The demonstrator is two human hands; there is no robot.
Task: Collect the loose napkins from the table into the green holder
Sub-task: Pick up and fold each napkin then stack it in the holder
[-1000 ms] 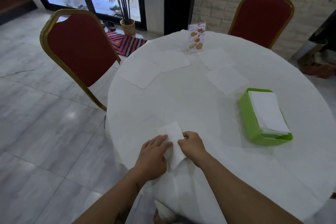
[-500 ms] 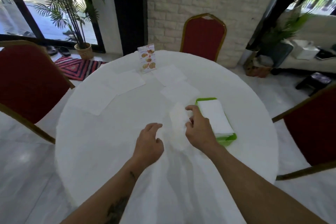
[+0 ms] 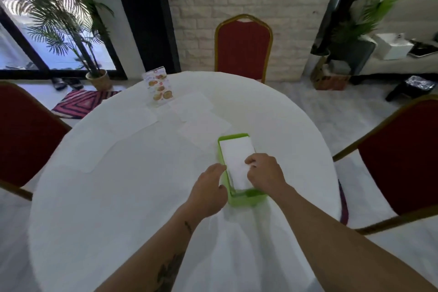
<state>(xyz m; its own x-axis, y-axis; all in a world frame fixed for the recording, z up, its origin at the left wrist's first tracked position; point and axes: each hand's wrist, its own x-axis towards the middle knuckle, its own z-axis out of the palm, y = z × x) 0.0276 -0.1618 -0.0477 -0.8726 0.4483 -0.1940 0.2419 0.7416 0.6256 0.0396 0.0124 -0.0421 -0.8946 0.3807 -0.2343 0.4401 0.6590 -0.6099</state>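
Hands (image 3: 239, 179) at holder (image 3: 233, 136), lengthwise away.

restaurant | clothed round table (image 3: 118, 197) | menu card (image 3: 159, 86) | banquet chair (image 3: 244, 47)

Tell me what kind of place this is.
Probably a restaurant or banquet hall: a round table under a white cloth, red padded banquet chairs with gold frames around it, a standing menu card with food pictures, and a green napkin holder.

Menu stand (image 3: 159, 86) on table; red chairs (image 3: 243, 47) around; potted palm (image 3: 97, 78).
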